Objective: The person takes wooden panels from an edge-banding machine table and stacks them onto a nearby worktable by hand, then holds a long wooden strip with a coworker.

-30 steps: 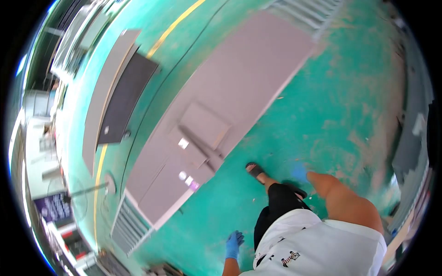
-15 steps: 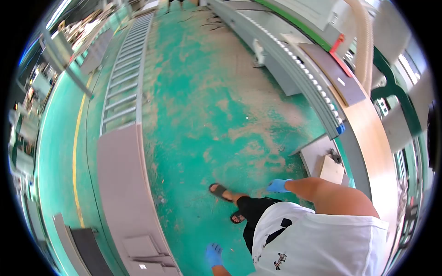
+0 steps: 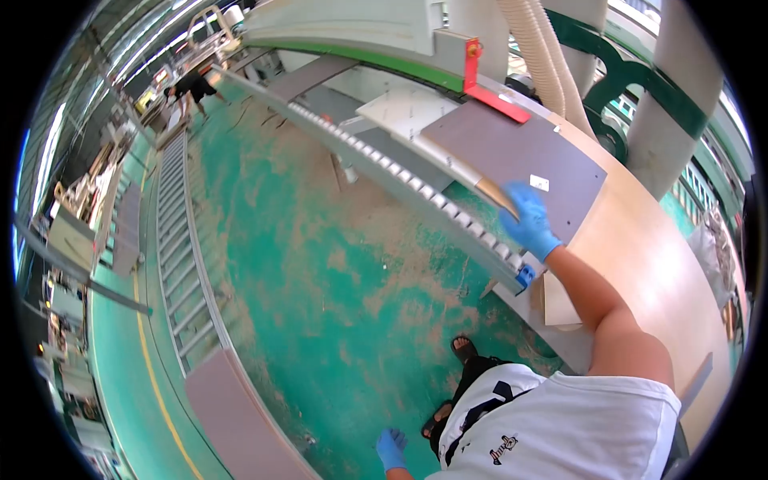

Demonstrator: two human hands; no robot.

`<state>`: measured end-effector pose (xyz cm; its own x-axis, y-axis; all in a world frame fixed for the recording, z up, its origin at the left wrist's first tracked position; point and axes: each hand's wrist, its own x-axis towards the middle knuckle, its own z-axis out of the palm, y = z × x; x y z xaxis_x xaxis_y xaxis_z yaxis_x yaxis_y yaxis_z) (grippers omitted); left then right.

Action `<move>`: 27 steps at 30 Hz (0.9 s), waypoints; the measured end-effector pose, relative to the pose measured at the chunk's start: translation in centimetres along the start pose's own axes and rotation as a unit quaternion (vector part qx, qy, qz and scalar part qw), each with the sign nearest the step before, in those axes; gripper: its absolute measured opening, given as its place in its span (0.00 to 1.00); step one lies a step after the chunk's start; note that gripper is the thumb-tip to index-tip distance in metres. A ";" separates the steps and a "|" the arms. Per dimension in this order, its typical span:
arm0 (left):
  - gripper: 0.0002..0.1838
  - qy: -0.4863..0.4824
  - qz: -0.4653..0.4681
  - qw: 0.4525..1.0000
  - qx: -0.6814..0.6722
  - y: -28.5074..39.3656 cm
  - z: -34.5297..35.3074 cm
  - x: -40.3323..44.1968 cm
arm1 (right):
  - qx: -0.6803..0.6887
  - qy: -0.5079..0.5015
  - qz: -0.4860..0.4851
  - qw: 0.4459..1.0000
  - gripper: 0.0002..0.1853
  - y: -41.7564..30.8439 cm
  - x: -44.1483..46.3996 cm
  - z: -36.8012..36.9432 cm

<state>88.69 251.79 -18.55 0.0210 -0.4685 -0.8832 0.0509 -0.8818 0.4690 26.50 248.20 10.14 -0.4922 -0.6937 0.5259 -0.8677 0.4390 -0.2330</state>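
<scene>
My right hand (image 3: 530,222), in a blue glove, is at the near corner of a grey panel (image 3: 512,148) lying on the machine's table. Its fingers and thumb are around the panel's edge, slightly blurred. A small white label (image 3: 539,182) is stuck on the panel, just beyond the hand. Low in the view hangs my left hand (image 3: 392,449), also blue-gloved, its fingers loosely apart with nothing in them. Beside the grey panel is a pale panel (image 3: 408,112).
A roller rail (image 3: 408,180) runs along the machine's near side, below a red bracket (image 3: 488,92). Left of the green floor stand a roller conveyor (image 3: 180,256) and a stacked board (image 3: 232,416). Another person (image 3: 192,86) bends over far back.
My right hand has risen from beside my body to the grey panel's edge. The view has swung right towards the machine, and my left hand still hangs low.
</scene>
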 end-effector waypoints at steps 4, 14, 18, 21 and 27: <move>0.27 -0.024 0.126 0.988 0.087 10.6 12.5 -2.8 | -0.164 -0.035 0.212 0.963 0.34 13.1 -2.5 0.7; 0.22 -0.248 0.602 0.700 0.294 29.6 49.0 -11.3 | -0.180 -0.092 0.382 0.902 0.36 16.4 -14.6 -8.4; 0.33 -0.153 0.695 0.477 0.517 27.2 61.7 -13.1 | -0.208 -0.064 0.423 0.880 0.36 15.6 -22.2 -12.7; 0.41 -0.112 0.616 0.431 0.650 23.7 65.6 -15.2 | -0.231 -0.031 0.480 0.846 0.38 13.3 -26.1 -16.0; 0.54 -0.319 0.464 0.512 0.649 19.8 66.3 -13.9 | -0.133 0.037 0.640 0.756 0.46 9.6 -31.9 -19.6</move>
<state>23.23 237.17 3.38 -0.9168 -0.2752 -0.2893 -0.3992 0.6369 0.6595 35.24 285.74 7.11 -0.9033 0.4254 0.0560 0.3649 0.8303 -0.4213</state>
